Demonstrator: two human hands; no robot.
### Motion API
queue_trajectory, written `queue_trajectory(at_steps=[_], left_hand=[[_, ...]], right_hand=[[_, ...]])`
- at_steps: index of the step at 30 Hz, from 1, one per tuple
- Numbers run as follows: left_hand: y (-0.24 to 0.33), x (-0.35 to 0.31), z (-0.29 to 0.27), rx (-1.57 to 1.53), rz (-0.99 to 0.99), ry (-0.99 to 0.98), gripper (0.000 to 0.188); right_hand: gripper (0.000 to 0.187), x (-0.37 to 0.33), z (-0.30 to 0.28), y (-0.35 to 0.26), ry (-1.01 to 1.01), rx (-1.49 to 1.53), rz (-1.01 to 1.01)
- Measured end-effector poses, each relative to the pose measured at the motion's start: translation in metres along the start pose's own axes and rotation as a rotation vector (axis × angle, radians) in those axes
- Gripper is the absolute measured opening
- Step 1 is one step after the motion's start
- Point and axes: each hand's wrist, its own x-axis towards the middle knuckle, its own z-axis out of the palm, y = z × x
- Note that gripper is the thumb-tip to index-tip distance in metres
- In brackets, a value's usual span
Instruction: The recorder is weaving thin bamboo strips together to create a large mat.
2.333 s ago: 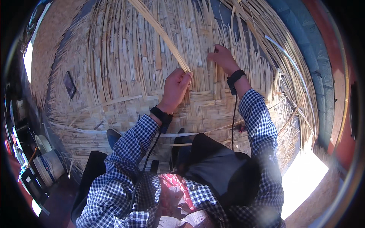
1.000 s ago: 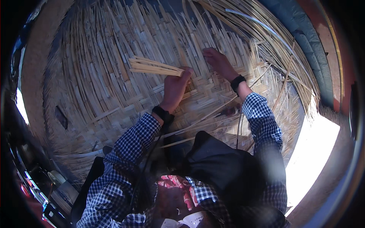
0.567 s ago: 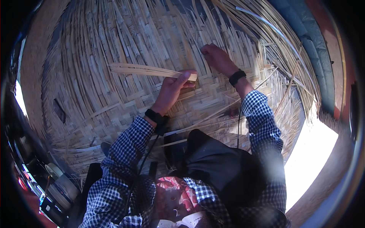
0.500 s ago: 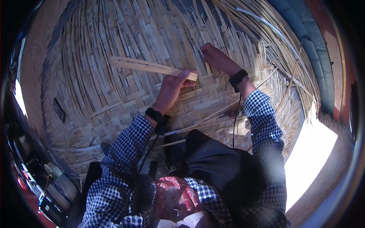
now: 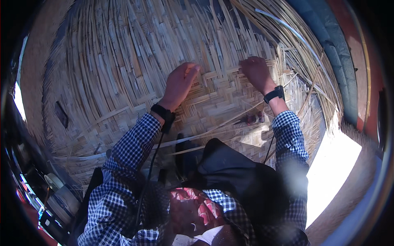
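A large half-woven mat of pale, flat cane-like strips [image 5: 221, 94] spreads before me. Its near part is plaited, while long loose strips [image 5: 135, 49] fan away at the far side. Over the edge of the weave, my left hand [image 5: 178, 86] is loosely bent, thumb apart from the fingers, with nothing visible in it. To the right, my right hand [image 5: 256, 71] has its fingers curled down on a crosswise strip [image 5: 219, 73] lying over the lengthwise ones. Its fingertips are partly hidden.
A small tool with a dark tip and reddish handle [image 5: 252, 119] lies on the weave near my right forearm. Long strips [image 5: 316, 61] are heaped at the right. A dark flat object [image 5: 61, 114] rests at the left. Bright sunlight [image 5: 334, 172] falls at lower right.
The folded bundle of strips has gone from my left hand, which moved slightly up and left. My right hand moved right and down onto the weave. The small tool is now uncovered.
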Motion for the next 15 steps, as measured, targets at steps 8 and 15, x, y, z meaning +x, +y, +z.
queue_trajectory(at_steps=[8, 15], left_hand=[[-0.047, -0.053, -0.002, 0.983, 0.433, 0.167, 0.052], [-0.003, -0.012, 0.006, 1.066, 0.503, -0.141, 0.043]], right_hand=[[0.019, 0.017, 0.021, -0.003, -0.271, 0.159, -0.028], [0.026, -0.02, -0.05, 0.057, -0.439, 0.213, 0.331]])
